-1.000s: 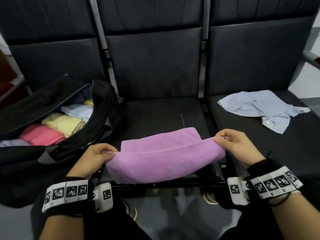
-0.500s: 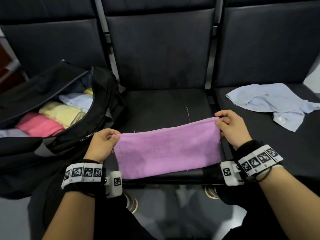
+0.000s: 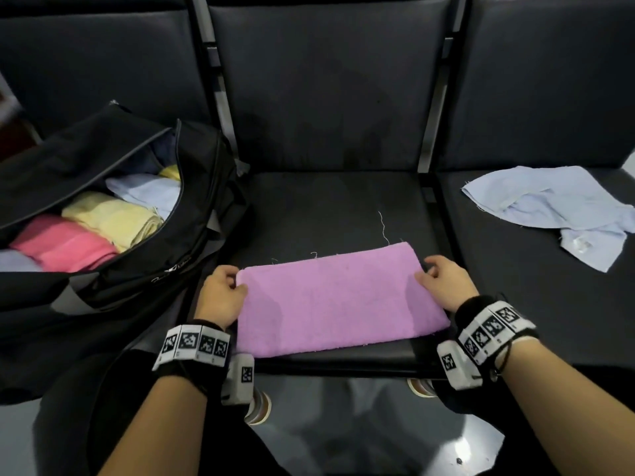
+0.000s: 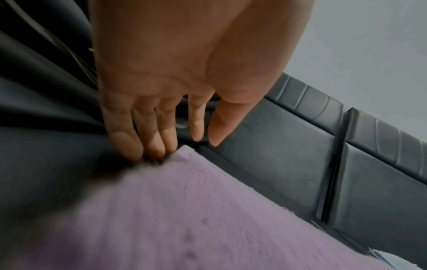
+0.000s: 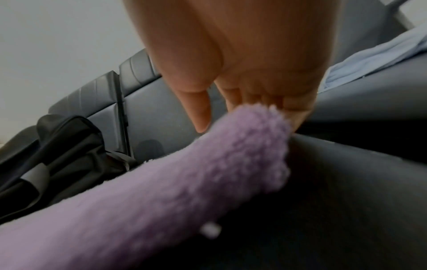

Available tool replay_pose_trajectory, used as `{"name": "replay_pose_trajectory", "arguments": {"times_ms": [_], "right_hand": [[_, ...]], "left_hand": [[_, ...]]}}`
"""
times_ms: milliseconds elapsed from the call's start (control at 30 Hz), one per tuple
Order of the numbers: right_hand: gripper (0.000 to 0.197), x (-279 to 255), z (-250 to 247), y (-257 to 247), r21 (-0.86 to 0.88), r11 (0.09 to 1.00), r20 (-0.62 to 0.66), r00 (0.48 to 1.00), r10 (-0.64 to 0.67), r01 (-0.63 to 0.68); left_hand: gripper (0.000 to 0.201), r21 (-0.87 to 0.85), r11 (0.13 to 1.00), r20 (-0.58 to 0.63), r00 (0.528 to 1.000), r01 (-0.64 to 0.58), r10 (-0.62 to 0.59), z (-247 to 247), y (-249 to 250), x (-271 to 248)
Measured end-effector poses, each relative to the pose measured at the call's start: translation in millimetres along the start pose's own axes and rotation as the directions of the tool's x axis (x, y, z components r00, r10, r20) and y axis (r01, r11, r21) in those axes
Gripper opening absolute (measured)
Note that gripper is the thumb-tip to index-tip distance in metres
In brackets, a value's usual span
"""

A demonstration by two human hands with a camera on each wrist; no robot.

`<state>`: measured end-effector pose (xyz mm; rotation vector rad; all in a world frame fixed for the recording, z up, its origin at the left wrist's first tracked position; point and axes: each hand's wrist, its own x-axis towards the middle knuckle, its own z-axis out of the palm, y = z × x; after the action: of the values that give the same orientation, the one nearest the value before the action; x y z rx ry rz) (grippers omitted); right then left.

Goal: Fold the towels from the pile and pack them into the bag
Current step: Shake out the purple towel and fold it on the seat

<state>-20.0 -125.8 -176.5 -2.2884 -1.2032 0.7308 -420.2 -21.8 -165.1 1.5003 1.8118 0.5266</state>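
Left hand: the left hand [image 3: 221, 297] sits at the left short edge of the purple towel [image 3: 338, 304]; in the left wrist view its fingers [image 4: 148, 135] reach down nearly straight, three tips touching the towel's far corner, thumb and forefinger apart in the air and pinching nothing.
Right hand: the right hand [image 3: 445, 281] sits at the opposite short edge; the thumb lies on top of the cloth, and in the right wrist view the other fingers [image 5: 298, 111] go down behind the folded edge, which hides whether they curl round it, so I cannot tell if it grips or only touches.
Purple towel: folded into a long flat rectangle, lying between the two hands on the middle seat [image 3: 330, 207], its near edge close to the seat's front lip.
Bag: the black bag [image 3: 192, 214] stands open just beyond and outside the left hand, on the neighbouring seat; inside lie a pink towel [image 3: 65, 245], a yellow towel [image 3: 110, 218] and a pale blue towel [image 3: 144, 194], side by side.
Loose towel: a crumpled light blue towel [image 3: 556, 207] lies unfolded on the seat beyond and outside the right hand, well apart from it.
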Motion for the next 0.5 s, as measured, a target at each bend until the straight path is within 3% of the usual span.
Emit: {"name": "replay_pose_trajectory", "arguments": {"times_ms": [100,267,333,400,500], "right_hand": [[0.024,-6.3,5.4,0.0,-0.032,0.999,-0.01,0.999,0.038,-0.038],[0.012,-11.6,8.5,-3.6,-0.009,0.998,-0.002,0.998,0.067,-0.067],[0.023,-14.3,6.8,-3.1,0.01,0.998,0.022,0.997,0.069,-0.069],[0.036,-17.8,2.3,-2.6,0.092,0.992,0.031,0.996,0.082,-0.084],[0.018,-20.4,-9.2,2.1,0.367,0.915,0.024,0.985,0.172,-0.169]], "left_hand": [[0.009,0.094,0.995,0.051,0.997,0.045,-0.05,-3.3,0.2,-8.4],[0.016,0.152,0.987,0.094,0.994,0.043,-0.058,-2.7,3.7,-17.0],[0.018,0.138,0.989,0.097,0.994,0.045,-0.058,-1.1,4.5,-17.9],[0.02,0.118,0.992,0.103,0.993,0.04,-0.053,1.7,5.7,-18.1],[0.021,0.122,0.993,0.132,0.991,-0.006,-0.01,8.7,9.0,-18.8]]}}
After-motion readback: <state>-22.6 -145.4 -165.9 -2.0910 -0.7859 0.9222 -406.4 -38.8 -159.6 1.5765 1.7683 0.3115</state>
